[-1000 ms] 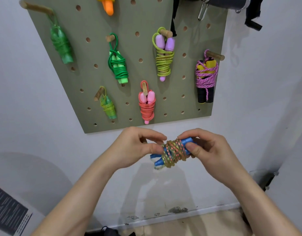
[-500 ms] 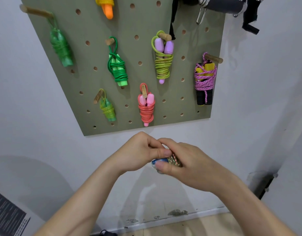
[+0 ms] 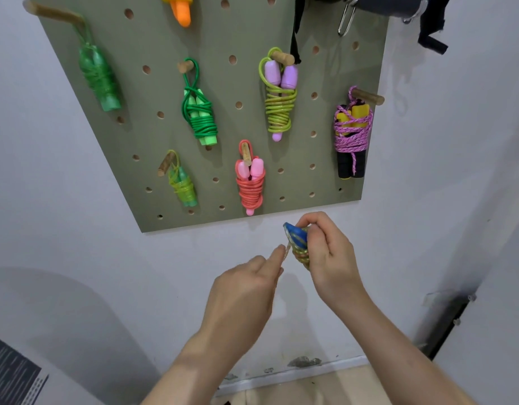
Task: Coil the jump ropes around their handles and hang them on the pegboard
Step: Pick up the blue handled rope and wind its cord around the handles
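An olive-green perforated pegboard (image 3: pixel 153 39) carries coiled jump ropes. A translucent green bundle (image 3: pixel 99 80) hangs upper left and an orange-handled one (image 3: pixel 180 13) is cut off at the top. A dark green rope (image 3: pixel 201 118), a lilac-handled yellow-green rope (image 3: pixel 278 103) and a magenta braided rope (image 3: pixel 352 133) hang mid-board. Lowest are a small lime bundle (image 3: pixel 183 188) and a pink-handled coral rope (image 3: pixel 250 185).

The flat pegboard (image 3: pixel 232 135) is olive green, dotted with a regular grid of dark holes, and hangs on a white wall (image 3: pixel 457 171). The jump rope with blue plastic handles (image 3: pixel 296 236) has a cord flecked gold, green and pink. On the board hang a coral rope with pink handles (image 3: pixel 250 188), a yellow-green rope with lilac handles (image 3: pixel 278 109), a pink-purple braided rope with black-and-yellow handles (image 3: pixel 352 135) and a dark green rope with pale green handles (image 3: pixel 201 121).
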Demonstrator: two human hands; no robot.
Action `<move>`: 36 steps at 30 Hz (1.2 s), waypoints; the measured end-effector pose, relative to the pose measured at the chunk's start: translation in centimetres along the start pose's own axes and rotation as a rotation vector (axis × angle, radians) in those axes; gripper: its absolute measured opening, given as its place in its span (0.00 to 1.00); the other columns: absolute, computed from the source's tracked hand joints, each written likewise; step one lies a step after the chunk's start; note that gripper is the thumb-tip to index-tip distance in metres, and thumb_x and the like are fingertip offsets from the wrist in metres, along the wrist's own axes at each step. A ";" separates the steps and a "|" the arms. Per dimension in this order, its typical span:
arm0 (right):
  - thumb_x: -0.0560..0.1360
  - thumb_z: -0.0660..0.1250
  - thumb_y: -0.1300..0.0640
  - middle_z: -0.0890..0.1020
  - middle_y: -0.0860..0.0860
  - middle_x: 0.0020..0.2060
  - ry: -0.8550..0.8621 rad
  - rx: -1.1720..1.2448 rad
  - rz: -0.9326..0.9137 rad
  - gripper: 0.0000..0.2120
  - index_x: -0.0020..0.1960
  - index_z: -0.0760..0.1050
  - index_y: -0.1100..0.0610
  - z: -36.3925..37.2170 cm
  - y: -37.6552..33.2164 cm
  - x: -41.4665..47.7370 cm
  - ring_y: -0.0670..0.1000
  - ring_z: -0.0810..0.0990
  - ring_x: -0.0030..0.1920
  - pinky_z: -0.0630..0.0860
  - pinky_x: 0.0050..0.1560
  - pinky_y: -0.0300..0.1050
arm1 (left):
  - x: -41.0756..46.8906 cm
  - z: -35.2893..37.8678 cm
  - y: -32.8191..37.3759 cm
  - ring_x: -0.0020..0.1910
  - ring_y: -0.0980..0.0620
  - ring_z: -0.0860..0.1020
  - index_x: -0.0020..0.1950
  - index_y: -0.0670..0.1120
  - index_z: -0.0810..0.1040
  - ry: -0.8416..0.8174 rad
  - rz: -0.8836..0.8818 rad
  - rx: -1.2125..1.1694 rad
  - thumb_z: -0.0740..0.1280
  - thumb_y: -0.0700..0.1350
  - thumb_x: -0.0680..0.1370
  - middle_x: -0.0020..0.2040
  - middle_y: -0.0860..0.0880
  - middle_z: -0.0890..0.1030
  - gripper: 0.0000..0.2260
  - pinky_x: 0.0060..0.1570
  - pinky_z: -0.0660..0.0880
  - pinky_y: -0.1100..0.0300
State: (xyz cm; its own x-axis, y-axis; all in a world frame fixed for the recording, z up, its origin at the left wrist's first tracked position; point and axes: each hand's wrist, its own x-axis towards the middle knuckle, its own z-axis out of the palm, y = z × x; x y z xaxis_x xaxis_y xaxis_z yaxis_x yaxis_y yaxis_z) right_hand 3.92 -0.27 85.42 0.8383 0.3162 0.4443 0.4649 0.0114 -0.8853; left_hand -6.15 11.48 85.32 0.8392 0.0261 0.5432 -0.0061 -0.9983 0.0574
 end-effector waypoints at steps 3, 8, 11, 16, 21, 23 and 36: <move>0.77 0.50 0.51 0.75 0.49 0.30 0.042 -0.198 -0.026 0.10 0.45 0.69 0.49 -0.1 0.9 -0.1 0.54 0.76 0.34 0.76 0.37 0.57 | -0.8 -0.1 -0.1 0.27 0.50 0.71 0.57 0.46 0.81 0.093 0.138 0.086 0.66 0.44 0.75 0.31 0.52 0.75 0.12 0.21 0.68 0.61; 0.75 0.46 0.47 0.73 0.48 0.36 -0.024 -0.509 -0.160 0.14 0.50 0.69 0.48 0.9 0.8 -1.2 0.52 0.71 0.39 0.71 0.36 0.52 | -0.8 -1.4 1.1 0.27 0.51 0.69 0.41 0.48 0.80 0.097 0.179 -0.037 0.68 0.44 0.74 0.28 0.52 0.73 0.02 0.25 0.70 0.56; 0.78 0.47 0.47 0.72 0.49 0.39 -0.048 -0.563 -0.220 0.17 0.55 0.73 0.50 1.1 0.7 -1.6 0.54 0.71 0.42 0.74 0.37 0.55 | 0.3 -2.4 1.5 0.28 0.52 0.74 0.39 0.50 0.81 0.111 -0.191 -0.594 0.69 0.43 0.75 0.29 0.52 0.78 0.06 0.31 0.73 0.62; 0.77 0.46 0.43 0.72 0.50 0.51 -0.247 -0.490 -0.185 0.26 0.69 0.67 0.51 0.5 0.1 -1.9 0.53 0.69 0.52 0.69 0.54 0.47 | 1.8 -2.8 0.7 0.28 0.53 0.76 0.43 0.40 0.83 0.016 -0.661 -1.198 0.69 0.37 0.76 0.30 0.45 0.81 0.04 0.30 0.75 0.63; 0.71 0.58 0.41 0.69 0.51 0.49 -0.293 -0.668 -0.288 0.31 0.71 0.66 0.52 0.3 0.9 -2.3 0.54 0.68 0.50 0.73 0.48 0.49 | 1.1 -2.3 -0.4 0.29 0.55 0.75 0.39 0.48 0.83 -0.094 -0.451 -0.732 0.69 0.42 0.75 0.31 0.50 0.81 0.06 0.33 0.74 0.64; 0.69 0.60 0.43 0.70 0.52 0.46 -0.313 -0.727 -0.311 0.30 0.68 0.69 0.53 0.6 1.2 -2.3 0.55 0.70 0.47 0.75 0.44 0.53 | 1.2 -2.0 -0.6 0.29 0.53 0.74 0.36 0.50 0.81 -0.104 -0.070 -0.204 0.69 0.44 0.74 0.29 0.53 0.77 0.06 0.30 0.71 0.60; 0.72 0.54 0.41 0.69 0.50 0.40 -0.388 -1.021 -0.354 0.21 0.56 0.74 0.51 -0.3 0.0 -0.4 0.54 0.69 0.42 0.68 0.37 0.48 | 3.9 -5.4 -0.6 0.26 0.46 0.74 0.36 0.48 0.78 -0.428 0.312 0.548 0.78 0.46 0.66 0.28 0.50 0.75 0.09 0.25 0.60 0.59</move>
State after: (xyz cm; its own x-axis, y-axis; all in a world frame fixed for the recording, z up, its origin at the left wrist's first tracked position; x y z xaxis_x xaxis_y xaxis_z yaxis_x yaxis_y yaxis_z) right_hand 3.69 -0.63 85.30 0.5525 0.7215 0.4173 0.8198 -0.5609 -0.1156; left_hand -5.83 12.43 91.95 0.9811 -0.1726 0.0878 -0.1006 -0.8419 -0.5302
